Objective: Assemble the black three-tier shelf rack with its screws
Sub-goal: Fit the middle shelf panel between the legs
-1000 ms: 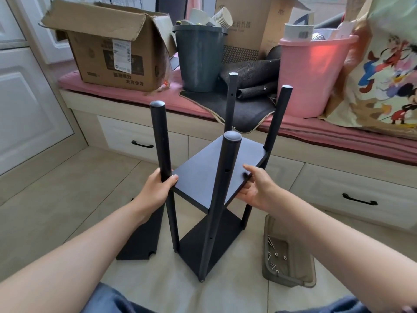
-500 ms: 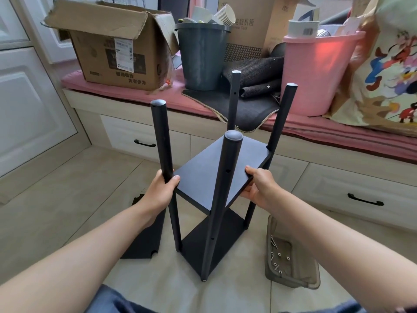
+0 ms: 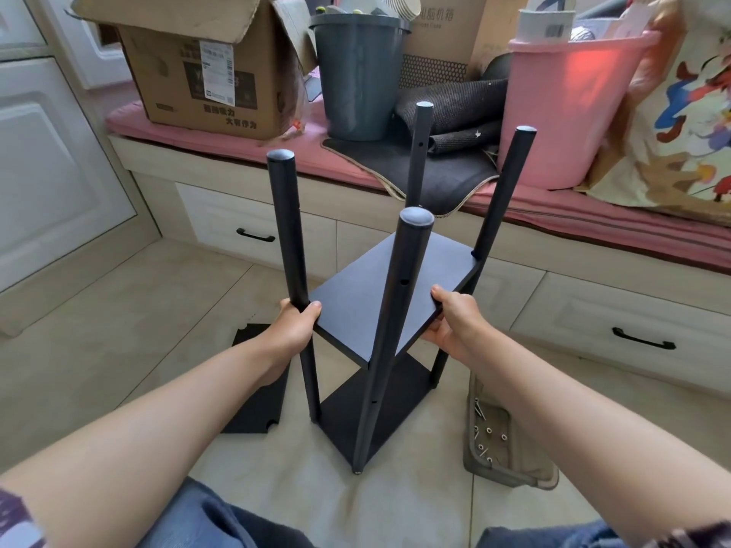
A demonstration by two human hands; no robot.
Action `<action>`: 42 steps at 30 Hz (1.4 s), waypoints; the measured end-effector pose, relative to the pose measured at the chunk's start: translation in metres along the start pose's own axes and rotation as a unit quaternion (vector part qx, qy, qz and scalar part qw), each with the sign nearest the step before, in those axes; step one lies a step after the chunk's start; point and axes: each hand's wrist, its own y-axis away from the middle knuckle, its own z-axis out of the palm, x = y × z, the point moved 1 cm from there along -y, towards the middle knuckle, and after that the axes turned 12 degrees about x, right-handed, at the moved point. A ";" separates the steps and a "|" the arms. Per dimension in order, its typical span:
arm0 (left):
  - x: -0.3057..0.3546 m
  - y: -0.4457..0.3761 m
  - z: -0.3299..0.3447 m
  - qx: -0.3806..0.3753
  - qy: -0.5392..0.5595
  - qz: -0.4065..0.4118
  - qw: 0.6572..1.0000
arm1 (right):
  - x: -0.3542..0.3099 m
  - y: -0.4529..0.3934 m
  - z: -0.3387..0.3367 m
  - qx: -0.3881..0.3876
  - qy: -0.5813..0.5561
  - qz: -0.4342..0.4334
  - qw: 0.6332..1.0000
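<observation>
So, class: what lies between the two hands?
In the head view, the middle shelf and the nearest post lie between the left hand and right hand.

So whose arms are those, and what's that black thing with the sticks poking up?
There is no machine here. The arms belong to a person sitting on the floor, and the camera is worn on their head, so you see what they see, looking down.

The black thing is a shelf rack being built. It has four poles and two boards fitted so far: a bottom board on the floor and a middle board higher up. The left hand holds the left pole at the middle board's corner. The right hand grips that board's right edge, fingers curled around it.

A third board lies flat on the floor to the left. On the right, a small tray holds the screws.
</observation>
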 end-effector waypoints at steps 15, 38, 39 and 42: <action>0.001 0.003 -0.001 -0.012 -0.018 -0.019 1.000 | 0.001 0.001 0.002 0.021 0.017 0.002 1.000; -0.006 0.013 0.008 -0.053 0.051 -0.132 0.989 | 0.035 -0.018 -0.004 0.021 0.006 0.038 0.999; -0.005 0.014 0.010 -0.057 0.060 -0.141 0.987 | 0.035 -0.018 -0.004 0.021 0.003 0.038 0.999; -0.001 0.019 0.009 -0.079 0.091 -0.156 0.980 | 0.036 -0.017 -0.004 0.017 0.001 0.036 0.999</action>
